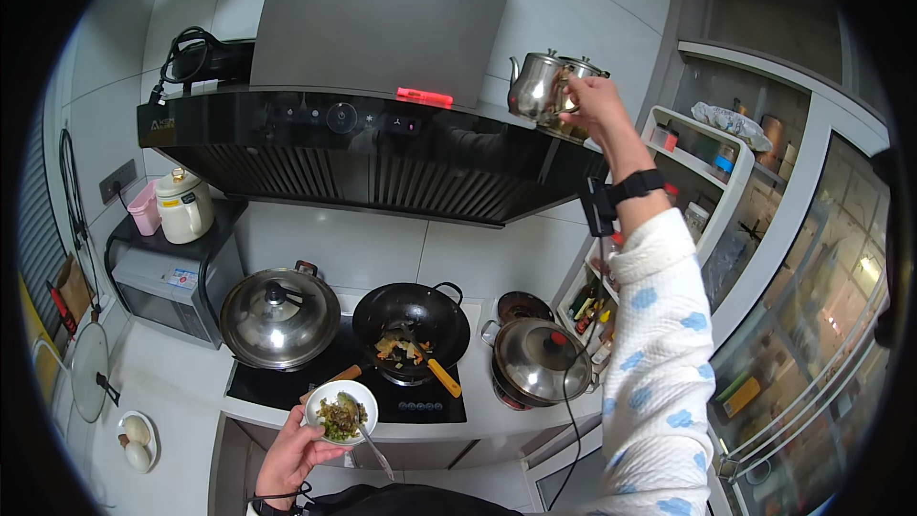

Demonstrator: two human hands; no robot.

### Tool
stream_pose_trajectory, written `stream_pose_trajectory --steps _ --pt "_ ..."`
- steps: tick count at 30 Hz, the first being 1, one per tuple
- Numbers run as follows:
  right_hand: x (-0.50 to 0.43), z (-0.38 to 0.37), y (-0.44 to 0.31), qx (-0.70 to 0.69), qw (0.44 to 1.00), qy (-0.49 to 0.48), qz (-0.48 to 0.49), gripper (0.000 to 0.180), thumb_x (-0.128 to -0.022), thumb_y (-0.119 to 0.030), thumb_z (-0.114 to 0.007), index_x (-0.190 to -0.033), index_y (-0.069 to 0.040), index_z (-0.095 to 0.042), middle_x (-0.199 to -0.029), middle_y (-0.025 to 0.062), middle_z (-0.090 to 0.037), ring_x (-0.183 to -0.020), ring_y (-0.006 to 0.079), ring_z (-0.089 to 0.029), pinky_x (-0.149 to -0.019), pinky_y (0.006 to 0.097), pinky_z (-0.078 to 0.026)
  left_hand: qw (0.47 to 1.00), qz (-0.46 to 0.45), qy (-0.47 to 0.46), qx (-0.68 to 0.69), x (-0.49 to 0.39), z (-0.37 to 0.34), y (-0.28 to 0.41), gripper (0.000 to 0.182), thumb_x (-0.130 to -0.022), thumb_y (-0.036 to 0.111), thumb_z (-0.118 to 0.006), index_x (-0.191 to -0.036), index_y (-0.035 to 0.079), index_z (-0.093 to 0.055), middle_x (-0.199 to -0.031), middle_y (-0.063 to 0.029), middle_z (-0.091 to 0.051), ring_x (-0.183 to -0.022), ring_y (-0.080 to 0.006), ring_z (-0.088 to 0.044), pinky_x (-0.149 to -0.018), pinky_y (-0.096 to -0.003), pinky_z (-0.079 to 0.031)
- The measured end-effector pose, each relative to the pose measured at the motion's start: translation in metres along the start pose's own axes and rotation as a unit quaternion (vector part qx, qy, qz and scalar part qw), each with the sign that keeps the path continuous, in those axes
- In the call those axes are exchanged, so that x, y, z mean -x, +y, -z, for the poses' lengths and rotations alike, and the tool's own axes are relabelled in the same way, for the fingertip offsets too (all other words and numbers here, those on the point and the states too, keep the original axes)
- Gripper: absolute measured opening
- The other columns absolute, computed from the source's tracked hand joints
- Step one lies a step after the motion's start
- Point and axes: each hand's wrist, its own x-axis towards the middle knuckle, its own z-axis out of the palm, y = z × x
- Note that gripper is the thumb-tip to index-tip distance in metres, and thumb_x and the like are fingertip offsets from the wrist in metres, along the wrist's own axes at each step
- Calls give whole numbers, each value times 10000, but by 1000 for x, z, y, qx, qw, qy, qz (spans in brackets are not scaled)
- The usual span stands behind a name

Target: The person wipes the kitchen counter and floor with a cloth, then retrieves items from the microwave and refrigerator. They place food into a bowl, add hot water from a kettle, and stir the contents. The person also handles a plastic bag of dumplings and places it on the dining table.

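Note:
My left hand (290, 448) holds a small white bowl (364, 396) over the front edge of the cooktop. Chopped green and brown food (340, 419) lies in the bowl, and a metal spoon (376, 451) leans out over its rim. Higher up, my right hand (596, 102) has its fingers around the handle of a shiny stainless steel pot with a spout (536, 89), at the right end of the range hood (236, 111). A second lidded metal pot (582, 69) stands partly hidden behind it.
A black wok (369, 312) holds cooked food and a spatula with a yellow handle (444, 378). To its left is a lidded wok (279, 326); to its right, a lidded pot (541, 362). A black cable (566, 401) hangs from my right wrist. Shelves (698, 158) flank the right side.

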Motion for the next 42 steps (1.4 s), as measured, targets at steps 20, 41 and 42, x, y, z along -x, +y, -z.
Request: stream_pose_trajectory --steps 20,41,42 --pt "420 -114 147 190 855 -349 333 756 -677 -387 -814 -1297 -56 -536 -831 58 -629 -568 177 -560 -512 299 -467 996 -47 65 25 7 -17 -2 435 -948 70 -497 -1333 46 -296 -1250 -223 -522 -1014 -361 -648 -858 -363 -584" --pt "384 -146 139 -96 827 -502 236 275 -731 -116 -750 -1003 -154 -730 -810 -26 -621 -860 187 -552 -829 336 -372 997 30 30 -65 51 4 -2 456 -970 171 -467 -1366 10 -307 -1113 -192 -611 -889 -253 -698 -775 -314 -608" --pt "382 -142 137 -103 831 -501 217 268 -729 -117 -753 -994 -152 -734 -810 -26 -621 -868 185 -552 -834 337 -370 997 29 29 -65 51 4 -1 485 -963 166 -470 -1381 2 -286 -1142 -203 -596 -910 -263 -691 -775 -328 -610"
